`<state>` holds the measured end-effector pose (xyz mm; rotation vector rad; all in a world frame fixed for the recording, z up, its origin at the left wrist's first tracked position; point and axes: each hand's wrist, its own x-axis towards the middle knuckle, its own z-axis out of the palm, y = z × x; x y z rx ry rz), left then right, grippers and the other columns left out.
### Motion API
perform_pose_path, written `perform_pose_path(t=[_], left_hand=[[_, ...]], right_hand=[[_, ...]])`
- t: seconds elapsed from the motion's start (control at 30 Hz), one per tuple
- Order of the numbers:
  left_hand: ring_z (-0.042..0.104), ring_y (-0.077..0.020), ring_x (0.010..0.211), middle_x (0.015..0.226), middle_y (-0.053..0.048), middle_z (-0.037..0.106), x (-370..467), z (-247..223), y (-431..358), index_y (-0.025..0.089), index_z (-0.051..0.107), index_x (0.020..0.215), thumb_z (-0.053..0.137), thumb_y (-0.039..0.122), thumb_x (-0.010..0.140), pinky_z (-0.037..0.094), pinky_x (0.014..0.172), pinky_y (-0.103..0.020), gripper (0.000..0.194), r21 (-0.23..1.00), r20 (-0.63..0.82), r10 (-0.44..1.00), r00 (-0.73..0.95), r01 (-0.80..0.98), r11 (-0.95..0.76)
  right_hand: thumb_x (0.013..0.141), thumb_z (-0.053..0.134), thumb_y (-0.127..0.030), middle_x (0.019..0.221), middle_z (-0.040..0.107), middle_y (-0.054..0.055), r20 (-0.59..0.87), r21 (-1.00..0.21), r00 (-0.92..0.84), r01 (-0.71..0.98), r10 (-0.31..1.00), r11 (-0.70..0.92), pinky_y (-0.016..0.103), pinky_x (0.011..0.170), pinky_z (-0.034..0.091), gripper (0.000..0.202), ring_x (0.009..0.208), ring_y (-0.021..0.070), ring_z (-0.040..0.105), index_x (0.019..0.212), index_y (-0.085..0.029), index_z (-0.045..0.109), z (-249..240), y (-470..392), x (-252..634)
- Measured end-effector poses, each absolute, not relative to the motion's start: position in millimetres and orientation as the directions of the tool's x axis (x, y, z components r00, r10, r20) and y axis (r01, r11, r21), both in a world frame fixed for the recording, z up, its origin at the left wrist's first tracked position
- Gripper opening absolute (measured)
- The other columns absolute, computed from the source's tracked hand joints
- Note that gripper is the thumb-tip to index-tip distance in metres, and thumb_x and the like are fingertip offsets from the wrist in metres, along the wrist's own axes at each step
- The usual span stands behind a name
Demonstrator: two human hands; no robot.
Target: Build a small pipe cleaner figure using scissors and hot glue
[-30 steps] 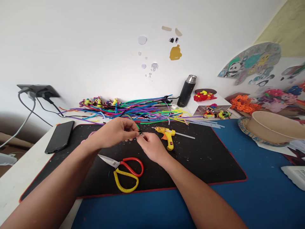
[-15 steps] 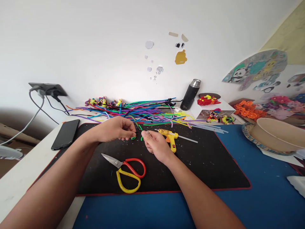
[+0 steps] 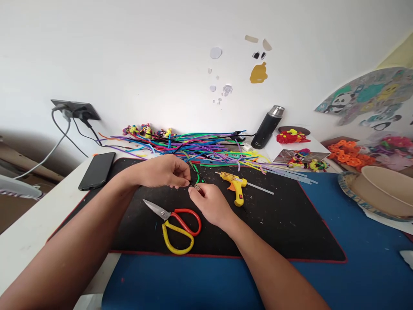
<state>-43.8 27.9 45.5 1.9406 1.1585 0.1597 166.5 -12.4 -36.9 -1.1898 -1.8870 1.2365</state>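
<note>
Head view: scissors [image 3: 175, 224] lie below both hands.

Soft, fairly bright light; faint shadows; wide-angle stretching and softness toward edges.

Scissors [image 3: 174, 226] with red and yellow handles lie on the black mat [image 3: 274, 232], near the glue gun [image 3: 237, 185].

Viewing remotely: I'm seeing left hand [image 3: 169, 172] and right hand [image 3: 211, 204] showing bare, both forearms [image 3: 92, 230] appearing uncovered.
</note>
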Motion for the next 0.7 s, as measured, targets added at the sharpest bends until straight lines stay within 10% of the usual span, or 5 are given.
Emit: perform_pose_path(t=[0.7], left_hand=[[0.051, -0.0127, 0.058, 0.064, 0.005, 0.061, -29, 57, 15, 0.021, 0.069, 0.077, 0.061, 0.027, 0.081, 0.032, 0.054, -0.026, 0.011, 0.519, -0.230, 0.807, 0.544, 0.770, -0.371]], right_hand=[[0.094, 0.052, -0.041, 0.057, 0.034, -0.007, -0.099, -0.902, -0.415, 0.422, 0.904, 0.095, 0.031, 0.056, 0.021, 0.040, 0.057, 0.0120, 0.033, 0.063, -0.023, 0.035, -41, -14, 160]])
